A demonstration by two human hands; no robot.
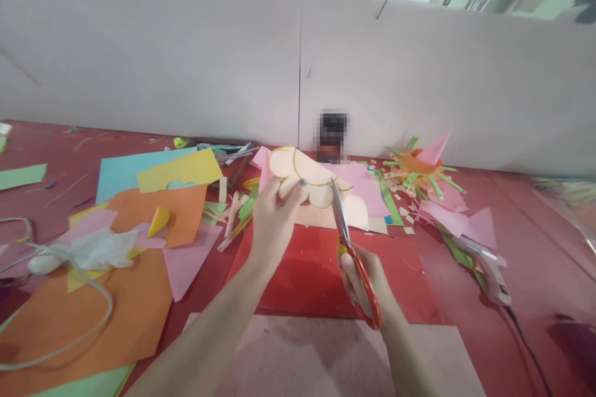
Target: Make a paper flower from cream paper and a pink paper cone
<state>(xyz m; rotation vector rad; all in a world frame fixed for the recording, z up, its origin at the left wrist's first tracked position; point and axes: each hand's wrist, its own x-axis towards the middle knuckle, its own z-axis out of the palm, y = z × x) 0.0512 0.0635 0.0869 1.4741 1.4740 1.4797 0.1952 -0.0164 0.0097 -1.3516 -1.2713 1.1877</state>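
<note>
My left hand pinches a cream paper piece with scalloped edges and drawn curved lines, thumb on top. In my right hand is a pair of scissors with red handles, fingers wrapped round them. The blades point up and away, their tips at the right part of the cream paper's scalloped edge. Whether the blades are around the paper or just touching it, I cannot tell. Below both hands lies a red sheet. Behind the held piece are pink paper and another cream piece.
Coloured paper, including an orange sheet and a blue sheet, lies on the left with a white cable. On the right are a glue gun, an orange-and-green paper craft and scraps. A white partition stands behind.
</note>
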